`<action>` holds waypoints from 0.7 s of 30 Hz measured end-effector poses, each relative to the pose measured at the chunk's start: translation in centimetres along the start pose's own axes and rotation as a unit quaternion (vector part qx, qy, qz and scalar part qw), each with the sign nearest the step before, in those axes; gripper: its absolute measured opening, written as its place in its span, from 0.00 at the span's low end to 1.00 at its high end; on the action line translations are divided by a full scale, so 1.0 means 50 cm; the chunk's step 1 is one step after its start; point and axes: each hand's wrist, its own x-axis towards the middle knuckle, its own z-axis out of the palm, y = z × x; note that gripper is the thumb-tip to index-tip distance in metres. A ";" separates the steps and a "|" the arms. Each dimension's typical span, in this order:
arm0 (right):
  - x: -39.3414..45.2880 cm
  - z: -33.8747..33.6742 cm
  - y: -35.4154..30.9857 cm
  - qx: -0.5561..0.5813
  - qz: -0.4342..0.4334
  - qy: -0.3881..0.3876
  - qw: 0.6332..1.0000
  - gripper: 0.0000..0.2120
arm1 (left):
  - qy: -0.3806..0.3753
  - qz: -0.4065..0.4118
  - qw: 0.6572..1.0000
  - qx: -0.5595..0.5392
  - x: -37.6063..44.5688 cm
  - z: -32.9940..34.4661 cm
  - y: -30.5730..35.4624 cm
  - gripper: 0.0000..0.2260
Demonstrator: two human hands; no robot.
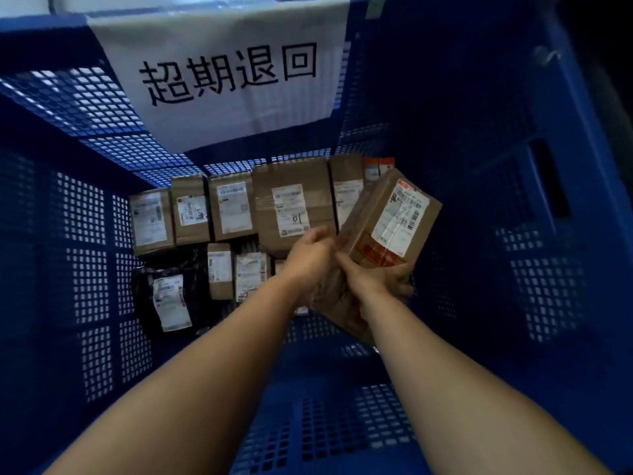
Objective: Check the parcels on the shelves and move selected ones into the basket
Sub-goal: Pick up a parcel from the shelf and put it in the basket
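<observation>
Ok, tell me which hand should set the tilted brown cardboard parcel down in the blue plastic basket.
Right. The right hand grips the tilted brown cardboard parcel from beneath, bearing it; the left hand only holds its near edge. Bare floor of the blue plastic basket lies below.

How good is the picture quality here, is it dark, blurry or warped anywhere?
Head view: dim and blue-tinted overall; the right wall of the basket falls into deep shadow, while the paper sign is brightest and readable. Wide-angle distortion bends the basket walls. The held parcel and both hands, left hand and right hand, look slightly soft; label print is illegible.
</observation>
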 end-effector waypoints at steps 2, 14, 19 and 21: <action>0.018 0.011 0.022 0.020 0.031 0.016 0.999 0.63 | 0.003 0.007 1.000 0.018 0.024 0.001 -0.004 0.19; 0.093 0.109 0.086 0.163 0.122 0.084 0.975 0.62 | 0.014 0.013 1.000 0.020 0.105 -0.018 -0.060 0.13; 0.098 0.114 0.103 0.195 0.142 0.088 0.967 0.61 | 0.015 0.009 1.000 0.016 0.102 -0.019 -0.076 0.17; 0.103 0.117 0.102 0.204 0.148 0.077 0.965 0.62 | 0.014 0.014 1.000 0.015 0.100 -0.018 -0.071 0.18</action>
